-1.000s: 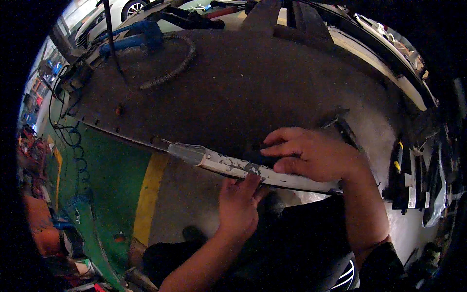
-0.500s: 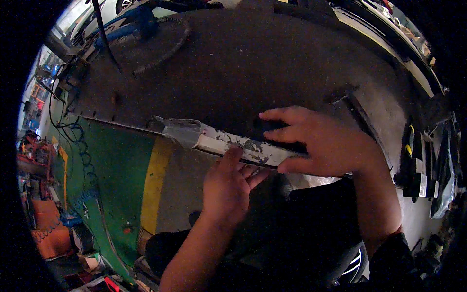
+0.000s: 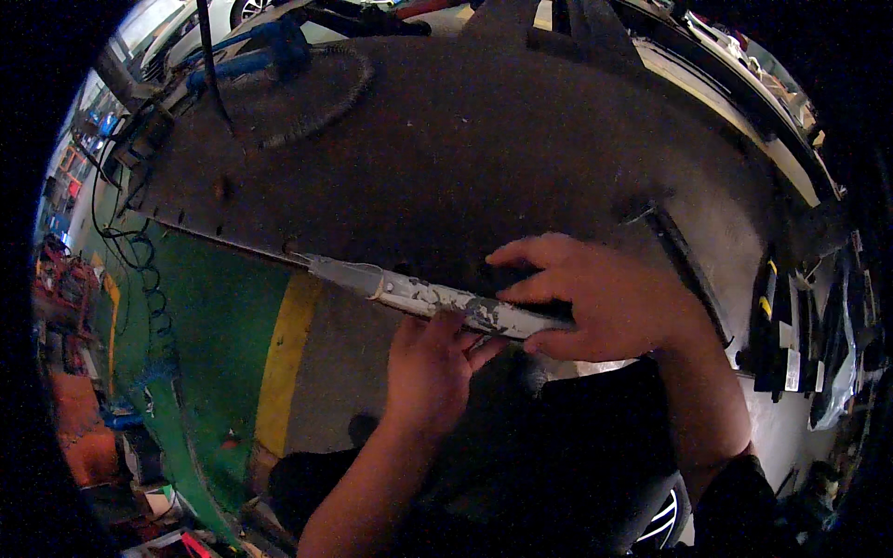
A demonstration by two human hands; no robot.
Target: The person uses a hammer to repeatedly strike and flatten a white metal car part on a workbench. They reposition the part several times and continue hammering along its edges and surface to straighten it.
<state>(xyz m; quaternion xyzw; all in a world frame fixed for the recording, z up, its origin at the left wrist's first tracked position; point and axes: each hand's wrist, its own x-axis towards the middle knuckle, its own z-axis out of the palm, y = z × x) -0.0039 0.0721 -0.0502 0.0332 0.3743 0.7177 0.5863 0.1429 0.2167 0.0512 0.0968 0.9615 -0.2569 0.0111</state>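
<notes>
A long, narrow white part (image 3: 423,296) with chipped dark patches lies slantwise across my hands, its left end higher. A grey, plastic-like end piece (image 3: 344,276) tapers off at its left. My left hand (image 3: 430,367) holds the part from below near its middle, thumb on the near side and fingers curled underneath. At the right end, my right hand (image 3: 605,293) reaches over and grips the part between thumb and fingers, forefinger sticking out to the left. The palm hides that end of the part.
Beyond my hands spreads a dark worktable (image 3: 446,167). A blue tool (image 3: 265,56) with a curved hose lies at its far left, and a dark bar (image 3: 688,270) at right. A coiled cable (image 3: 153,279) hangs over the green floor (image 3: 209,325).
The white part has turned slightly, so its grey end now looks narrower. In the picture, both hands and the part sit a little lower on the left, while the table shows further down.
</notes>
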